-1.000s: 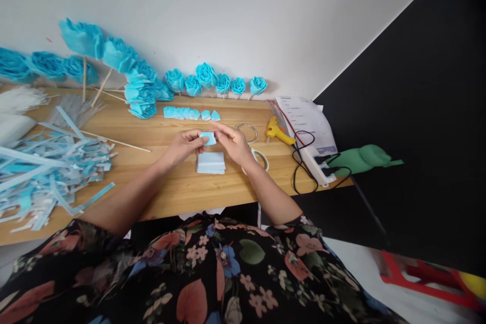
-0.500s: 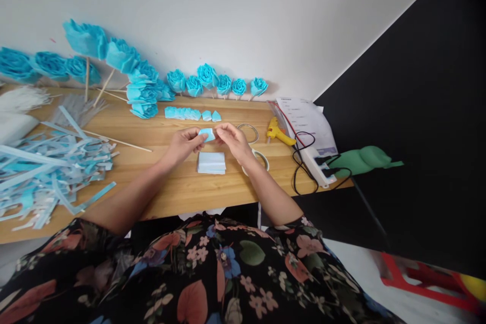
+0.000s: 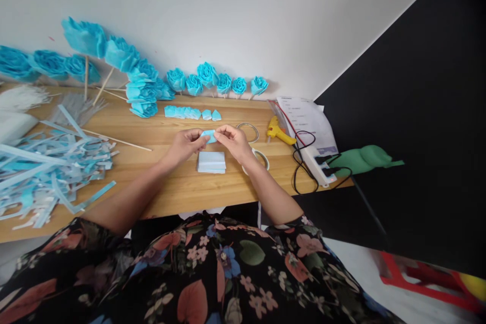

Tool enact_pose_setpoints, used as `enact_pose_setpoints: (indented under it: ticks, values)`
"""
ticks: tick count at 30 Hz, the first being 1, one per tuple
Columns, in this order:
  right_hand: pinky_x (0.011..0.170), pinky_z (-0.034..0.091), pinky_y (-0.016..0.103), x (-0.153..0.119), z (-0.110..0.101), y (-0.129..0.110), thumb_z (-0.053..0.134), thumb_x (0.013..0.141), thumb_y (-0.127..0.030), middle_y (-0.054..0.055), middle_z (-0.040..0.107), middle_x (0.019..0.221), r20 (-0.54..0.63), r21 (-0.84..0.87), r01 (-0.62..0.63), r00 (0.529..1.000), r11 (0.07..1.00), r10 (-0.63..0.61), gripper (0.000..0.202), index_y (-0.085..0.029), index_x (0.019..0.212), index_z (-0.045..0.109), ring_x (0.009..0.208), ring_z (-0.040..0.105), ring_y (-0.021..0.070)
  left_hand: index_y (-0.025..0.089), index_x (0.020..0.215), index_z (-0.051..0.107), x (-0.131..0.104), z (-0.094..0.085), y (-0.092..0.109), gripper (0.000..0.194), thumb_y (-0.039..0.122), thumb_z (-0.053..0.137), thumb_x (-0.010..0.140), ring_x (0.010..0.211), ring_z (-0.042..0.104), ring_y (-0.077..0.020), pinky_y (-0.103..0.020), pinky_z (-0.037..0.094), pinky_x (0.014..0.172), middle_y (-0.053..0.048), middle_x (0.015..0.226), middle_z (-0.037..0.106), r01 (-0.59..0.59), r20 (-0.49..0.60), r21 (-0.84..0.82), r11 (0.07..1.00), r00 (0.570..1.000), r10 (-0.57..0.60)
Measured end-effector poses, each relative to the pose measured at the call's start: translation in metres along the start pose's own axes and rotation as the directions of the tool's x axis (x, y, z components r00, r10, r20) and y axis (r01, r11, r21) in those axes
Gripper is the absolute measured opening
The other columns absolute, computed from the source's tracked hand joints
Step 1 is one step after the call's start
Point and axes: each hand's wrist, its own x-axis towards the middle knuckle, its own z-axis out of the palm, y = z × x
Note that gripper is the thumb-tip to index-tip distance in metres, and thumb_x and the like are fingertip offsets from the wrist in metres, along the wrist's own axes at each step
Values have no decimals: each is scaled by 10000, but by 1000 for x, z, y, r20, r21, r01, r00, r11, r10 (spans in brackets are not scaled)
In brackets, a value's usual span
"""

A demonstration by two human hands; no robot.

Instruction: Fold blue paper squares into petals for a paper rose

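Note:
A small light-blue piece of paper (image 3: 208, 135) is stretched between my two hands, above the wooden table. My left hand (image 3: 187, 143) pinches its left end, thumb on top. At its right end, the thumb and fingertips of my right hand (image 3: 231, 140) are closed on it. Just below my hands lies a stack of pale rectangular paper pieces (image 3: 211, 162). Beyond them, a row of folded blue paper petals (image 3: 183, 112) rests on the table, with two separate petals (image 3: 211, 115) at its right end.
Blue paper roses (image 3: 207, 77) stand along the wall. Shredded paper strips (image 3: 56, 167) heap at the left, near a thin stick (image 3: 117, 140). Rightward are a tape roll (image 3: 261, 158), a ring (image 3: 248, 131), a yellow glue gun (image 3: 280, 130), a power strip (image 3: 321, 166) with black cables, and printed sheets (image 3: 304, 116).
My right hand has closed on the right end of the blue paper piece, whose white corner was turned up before. My left hand keeps its pinch, nearly in place.

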Motion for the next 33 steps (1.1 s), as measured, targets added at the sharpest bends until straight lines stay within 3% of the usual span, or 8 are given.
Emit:
enact_pose_setpoints:
  ticks: [5,12,19,26,33]
  values:
    - [719,494,253,0,1,2,685,818,-509,-10,633,761,6,84,-11,1000,996,11,327,-188,872,648,730,586,117,180,598,570,0,-1,-2,342,446,707,761,493,449,-86,-242,362,519,21,547,547,-21,-10,8,1000,1000,21]
    - [763,499,251,2,0,10,710,805,-441,-12,661,859,72,105,-15,997,994,7,462,-217,1203,640,791,613,120,189,609,564,0,-1,-1,364,485,706,767,499,444,-92,-244,360,514,22,555,544,-18,5,19,1000,1000,17]
    - [754,484,247,2,-1,12,688,815,-408,-17,651,852,39,50,9,999,999,-11,423,-207,1187,688,781,597,109,194,673,567,-1,0,3,422,586,689,774,532,493,-108,-250,417,544,10,597,577,8,37,29,1000,999,-9]
    - [739,487,247,1,-1,9,688,823,-404,-7,667,854,50,35,-3,999,999,1,403,-198,1169,705,768,601,110,192,652,564,0,0,0,336,479,706,756,518,467,-94,-240,403,531,23,583,550,7,28,12,1000,1000,-7]
    - [765,518,265,0,1,14,667,850,-424,12,695,904,67,-6,6,998,1000,-5,411,-208,1197,705,808,633,127,194,649,568,1,0,0,327,480,712,717,495,447,-93,-240,375,509,32,553,536,-3,22,10,1000,1000,3]
